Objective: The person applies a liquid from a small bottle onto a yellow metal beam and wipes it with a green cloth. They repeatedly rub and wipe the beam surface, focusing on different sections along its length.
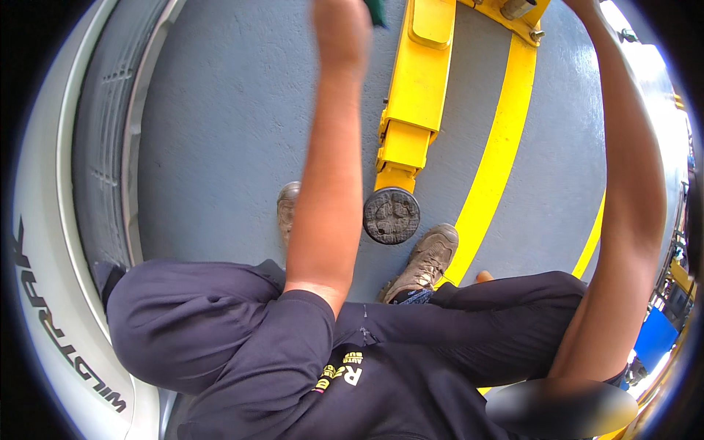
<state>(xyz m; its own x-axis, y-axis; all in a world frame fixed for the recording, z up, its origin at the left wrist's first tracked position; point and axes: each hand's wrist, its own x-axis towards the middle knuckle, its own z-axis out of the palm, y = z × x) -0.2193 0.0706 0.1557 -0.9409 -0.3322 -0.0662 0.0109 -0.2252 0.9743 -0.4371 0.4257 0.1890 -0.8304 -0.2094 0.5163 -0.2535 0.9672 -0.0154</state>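
Observation:
My left arm reaches straight up through the middle of the view. My left hand (342, 29) is blurred at the top edge, with its fingers cut off or smeared. Right beside it shows a small dark green piece (376, 12), perhaps cloth; whether I grip it cannot be made out. My right arm (632, 161) stretches up along the right side, and its hand lies beyond the top edge. Between the two arms is a yellow steel lift arm (419, 88) ending in a round black rubber pad (391, 215), close to my left forearm.
A light-coloured car body panel (44, 220) and a dark tyre (110, 139) curve along the left. My brown shoe (429, 257) stands beside the pad. A yellow stripe (491, 161) crosses the grey floor (213, 147). A yellow lift base (524, 18) stands at the top.

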